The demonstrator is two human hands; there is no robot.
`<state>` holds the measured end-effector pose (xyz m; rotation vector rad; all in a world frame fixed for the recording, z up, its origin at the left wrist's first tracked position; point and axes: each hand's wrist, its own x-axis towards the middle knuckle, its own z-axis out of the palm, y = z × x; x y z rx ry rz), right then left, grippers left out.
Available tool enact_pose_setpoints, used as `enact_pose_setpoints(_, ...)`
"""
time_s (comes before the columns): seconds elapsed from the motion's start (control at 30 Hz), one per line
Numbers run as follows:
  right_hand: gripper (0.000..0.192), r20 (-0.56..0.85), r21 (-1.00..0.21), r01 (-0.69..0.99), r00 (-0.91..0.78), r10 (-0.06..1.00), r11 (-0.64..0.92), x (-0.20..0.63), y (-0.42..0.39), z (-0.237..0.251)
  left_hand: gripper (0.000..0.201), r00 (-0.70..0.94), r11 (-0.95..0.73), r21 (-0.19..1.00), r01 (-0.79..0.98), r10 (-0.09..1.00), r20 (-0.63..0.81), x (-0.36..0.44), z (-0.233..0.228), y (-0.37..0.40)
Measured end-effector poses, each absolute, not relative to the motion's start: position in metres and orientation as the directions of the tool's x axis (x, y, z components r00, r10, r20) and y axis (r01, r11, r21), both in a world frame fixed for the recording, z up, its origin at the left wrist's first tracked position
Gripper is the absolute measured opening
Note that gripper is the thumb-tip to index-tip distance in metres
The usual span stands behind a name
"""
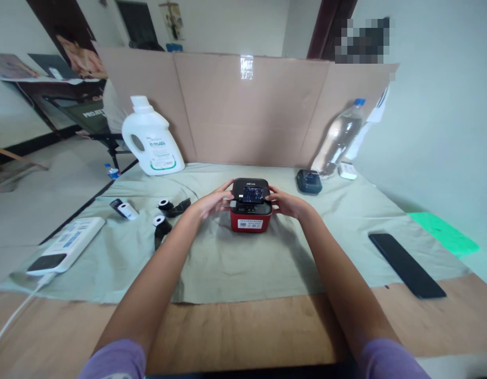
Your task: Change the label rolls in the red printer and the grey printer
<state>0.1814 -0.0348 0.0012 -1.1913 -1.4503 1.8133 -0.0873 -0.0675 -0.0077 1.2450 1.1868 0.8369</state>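
A small red and black box, which looks like a label printer (251, 210), stands upright on the cloth in front of me. A dark glossy strip lies across its black top, and a white printed sticker is on its red front. My left hand (216, 202) grips its left side, fingers bent against the casing. Against the opposite side, my right hand (287, 203) presses with thumb and fingers. Both palms are partly turned away, and some fingertips are hidden behind the box. Left of my left hand lie two small rolls with black strips, a far roll (164, 203) and a nearer roll (160, 221).
A cardboard screen (243, 116) stands behind the green cloth (243, 279). Before it are a white jug (154, 139), a clear bottle (340, 139) and a dark box (308, 181). A power bank (68, 245) with cable lies left, a black phone (407, 266) right. People are beyond.
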Motion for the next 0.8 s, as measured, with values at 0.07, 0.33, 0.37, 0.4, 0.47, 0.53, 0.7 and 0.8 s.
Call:
enact_pose_setpoints(0.07, 0.071, -0.314, -0.948, 0.117, -0.476, 0.821, -0.295, 0.181, -0.034, -0.001, 0.089, 0.222, 0.177, 0.977, 0.12, 0.954, -0.2, -0.086, -0.009, -0.07)
enact_pose_setpoints(0.33, 0.074, -0.253, -0.967, 0.082, -0.431, 0.866, -0.242, 0.179, -0.05, -0.012, 0.074, 0.193, -0.034, 0.962, 0.271, 0.981, -0.019, -0.072, -0.002, -0.074)
enact_pose_setpoints(0.37, 0.074, -0.241, -0.97, 0.077, -0.417, 0.876, -0.23, 0.179, -0.053, -0.015, 0.068, 0.2, -0.08, 0.957, 0.28, 0.98, 0.023, -0.068, -0.002, -0.075)
enact_pose_setpoints(0.4, 0.072, -0.229, -0.973, 0.071, -0.401, 0.887, -0.219, 0.179, -0.056, -0.018, 0.059, 0.209, -0.117, 0.952, 0.284, 0.976, 0.058, -0.063, -0.003, -0.075)
enact_pose_setpoints(0.47, 0.067, -0.198, -0.98, 0.043, -0.37, 0.908, -0.197, 0.178, -0.062, -0.023, 0.04, 0.203, -0.171, 0.946, 0.274, 0.972, 0.117, -0.054, -0.004, -0.075)
enact_pose_setpoints(0.53, 0.061, -0.17, -0.983, -0.008, -0.347, 0.922, -0.184, 0.176, -0.065, -0.028, 0.026, 0.158, -0.209, 0.939, 0.272, 0.973, 0.171, -0.05, -0.005, -0.076)
enact_pose_setpoints(0.7, 0.057, -0.133, -0.988, -0.031, -0.334, 0.933, -0.152, 0.176, -0.065, -0.042, 0.021, 0.199, -0.141, 0.932, 0.333, 0.977, 0.076, -0.069, 0.0, -0.079)
enact_pose_setpoints(0.8, 0.061, -0.059, -0.998, 0.006, -0.355, 0.933, -0.061, 0.184, -0.069, -0.051, 0.022, 0.275, -0.112, 0.941, 0.32, 0.961, 0.021, -0.078, 0.007, -0.081)
